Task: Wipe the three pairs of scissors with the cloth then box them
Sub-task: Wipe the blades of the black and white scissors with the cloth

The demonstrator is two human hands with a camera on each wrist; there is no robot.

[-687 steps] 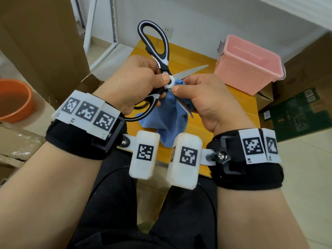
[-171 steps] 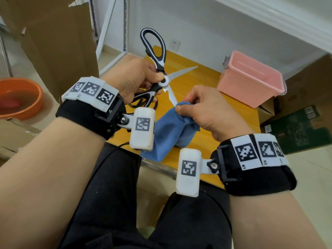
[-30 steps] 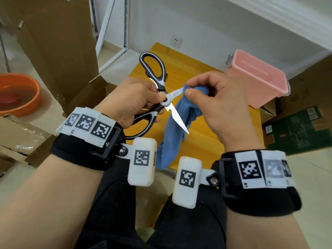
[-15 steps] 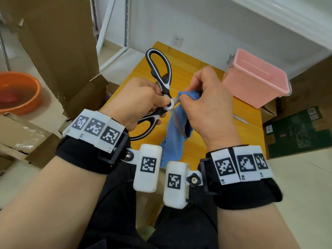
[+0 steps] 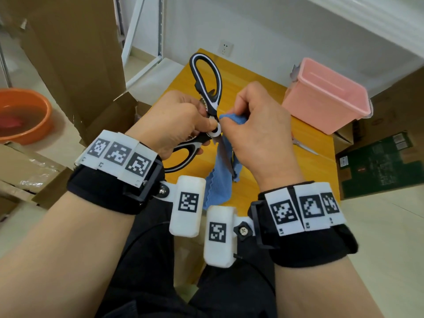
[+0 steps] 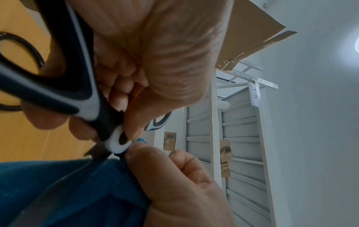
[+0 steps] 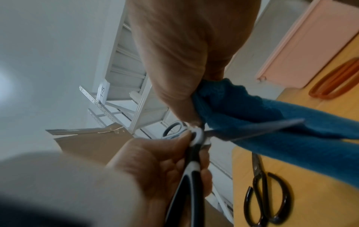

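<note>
My left hand [image 5: 202, 121] grips the black-and-white kitchen scissors [image 5: 215, 132] by the lower handle and the pivot, with the blades spread wide apart. One handle loop points up and away. My right hand [image 5: 229, 127] pinches the blue cloth [image 5: 218, 182] around one blade right at the white pivot [image 6: 118, 145]. The other blade [image 7: 258, 129] points down across the hanging cloth [image 7: 242, 104]. The pink box [image 5: 319, 115] stands at the back right of the yellow table [image 5: 309, 166].
Black-handled scissors [image 7: 268, 199] lie on the table below the cloth, and orange-handled scissors [image 7: 334, 79] lie beside the pink box [image 7: 310, 38]. An orange basin [image 5: 25, 115] sits on the floor at far left. Cardboard boxes stand left and right of the table.
The scissors have tilted more upright. My right hand has slid the cloth along the blade from its outer part in to the pivot.
</note>
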